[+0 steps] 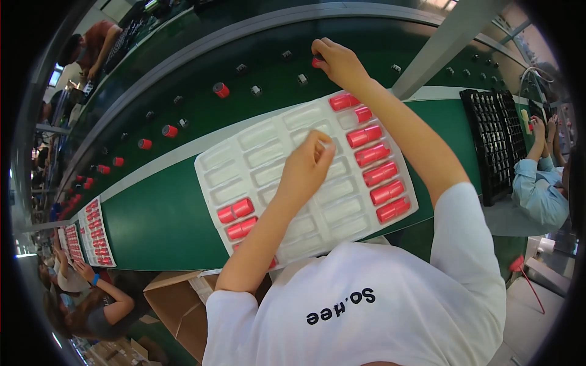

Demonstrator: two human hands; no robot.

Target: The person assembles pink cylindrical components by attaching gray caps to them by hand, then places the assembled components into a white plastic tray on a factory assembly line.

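Observation:
A white molded tray [272, 179] with rows of long slots lies on the green bench before me. Glossy red cylinders [380, 174] fill its right column, one slot there holding only a short red piece [363, 114]. More red cylinders [235, 210] lie at the tray's near left, partly behind my left forearm. Over the middle slots, my left hand [308, 161] is closed with its fingers curled; whatever may be in them is hidden. Beyond the tray's far edge, my right hand [337, 60] pinches a short red cylindrical piece [316, 62], mostly covered by the fingers, above the green conveyor.
Dark-ended red pieces [221, 90] and small metallic parts [256, 91] stand along the conveyor [195, 116]. A grey post [448, 46] rises at far right, near black part trays [488, 140]. An open cardboard box [177, 299] sits below the bench. Other people work at both sides.

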